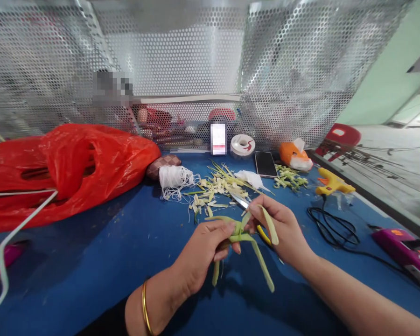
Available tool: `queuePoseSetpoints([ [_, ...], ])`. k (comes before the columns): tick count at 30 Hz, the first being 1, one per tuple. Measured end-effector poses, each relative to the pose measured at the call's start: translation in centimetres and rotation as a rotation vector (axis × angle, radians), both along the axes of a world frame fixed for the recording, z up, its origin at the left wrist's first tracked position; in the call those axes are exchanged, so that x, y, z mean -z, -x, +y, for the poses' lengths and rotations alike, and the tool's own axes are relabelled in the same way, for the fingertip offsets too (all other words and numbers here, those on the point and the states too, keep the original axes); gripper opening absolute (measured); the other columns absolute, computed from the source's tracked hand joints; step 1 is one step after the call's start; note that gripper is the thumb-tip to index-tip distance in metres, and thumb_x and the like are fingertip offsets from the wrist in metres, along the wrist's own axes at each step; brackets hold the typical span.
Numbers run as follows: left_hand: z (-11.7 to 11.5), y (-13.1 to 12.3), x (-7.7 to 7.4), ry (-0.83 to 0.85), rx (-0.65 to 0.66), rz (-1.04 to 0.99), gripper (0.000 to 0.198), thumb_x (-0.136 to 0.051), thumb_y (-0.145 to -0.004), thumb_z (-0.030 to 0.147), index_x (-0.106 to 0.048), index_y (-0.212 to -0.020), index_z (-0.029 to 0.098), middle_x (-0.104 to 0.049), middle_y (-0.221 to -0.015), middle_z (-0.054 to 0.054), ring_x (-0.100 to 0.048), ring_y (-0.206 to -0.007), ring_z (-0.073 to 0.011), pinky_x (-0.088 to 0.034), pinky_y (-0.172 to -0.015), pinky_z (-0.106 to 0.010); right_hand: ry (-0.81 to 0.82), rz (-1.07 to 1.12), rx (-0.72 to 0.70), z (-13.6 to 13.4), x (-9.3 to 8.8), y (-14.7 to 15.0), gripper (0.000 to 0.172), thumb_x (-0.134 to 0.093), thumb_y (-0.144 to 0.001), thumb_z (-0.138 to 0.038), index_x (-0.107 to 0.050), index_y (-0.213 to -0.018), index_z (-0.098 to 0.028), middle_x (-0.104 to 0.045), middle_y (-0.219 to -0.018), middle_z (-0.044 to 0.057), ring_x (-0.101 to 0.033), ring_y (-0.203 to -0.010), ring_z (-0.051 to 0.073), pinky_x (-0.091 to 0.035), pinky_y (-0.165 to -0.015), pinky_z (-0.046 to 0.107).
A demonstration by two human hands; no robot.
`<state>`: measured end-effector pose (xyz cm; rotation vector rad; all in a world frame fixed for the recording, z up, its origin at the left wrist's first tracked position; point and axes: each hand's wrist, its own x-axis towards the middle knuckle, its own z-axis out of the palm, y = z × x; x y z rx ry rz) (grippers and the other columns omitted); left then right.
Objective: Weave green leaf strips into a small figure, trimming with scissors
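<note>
My left hand (210, 240) pinches a small piece of folded green leaf strips (244, 237) between thumb and fingers, above the blue table. Loose strip ends hang down from it. At its right side, my right hand (278, 224) is closed on one pale green strip (270, 226) of the same piece. A pair of scissors with a silver blade (240, 200) and a yellow handle (264, 235) is also in my right hand, blade pointing up and left. The fingers partly hide the scissors. Beyond the hands lies a heap of cut leaf scraps (219, 184).
A red plastic bag (101, 158) fills the left, near a spool of white string (175, 177). Along the back are a lit phone (218, 140), a tape roll (242, 145) and a dark phone (266, 164). A yellow glue gun (334, 183) with black cable lies right.
</note>
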<state>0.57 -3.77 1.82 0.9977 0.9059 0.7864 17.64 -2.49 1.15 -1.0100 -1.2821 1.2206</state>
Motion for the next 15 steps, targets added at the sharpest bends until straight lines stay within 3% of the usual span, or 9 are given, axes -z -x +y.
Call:
queuePoseSetpoints([
  [5, 0.2, 0.0, -0.1, -0.034, -0.04, 0.071, 0.033, -0.057, -0.085, 0.039, -0.065, -0.066, 0.012, -0.058, -0.057, 0.0, -0.026, -0.041, -0.0027, -0.014, -0.042, -0.021, 0.036, 0.074, 0.095, 0.0, 0.2, 0.2, 0.029, -0.062, -0.085, -0.043, -0.052, -0.072, -0.019, -0.053, -0.057, -0.005, -0.053, -0.048, 0.009, -0.042, -0.049, 0.021],
  [10, 0.2, -0.2, 0.3, -0.042, -0.042, 0.127, 0.033, -0.056, -0.085, 0.041, -0.069, -0.075, 0.012, -0.069, -0.068, -0.006, -0.037, -0.04, -0.0037, -0.023, -0.042, -0.019, -0.012, -0.062, 0.091, -0.3, 0.4, 0.6, 0.03, -0.058, -0.088, -0.044, -0.051, -0.073, -0.019, -0.058, -0.063, -0.002, -0.054, -0.058, 0.011, -0.044, -0.054, 0.022],
  [15, 0.0, -0.6, 0.7, -0.026, -0.158, 0.132, 0.03, -0.061, -0.08, 0.04, -0.069, -0.076, 0.011, -0.069, -0.066, -0.006, -0.052, -0.042, -0.008, -0.039, -0.047, -0.02, -0.003, -0.221, 0.072, -0.7, 1.1, 1.1, 0.031, -0.046, -0.094, -0.046, -0.046, -0.075, -0.021, -0.051, -0.059, -0.003, -0.045, -0.052, 0.011, -0.036, -0.047, 0.021],
])
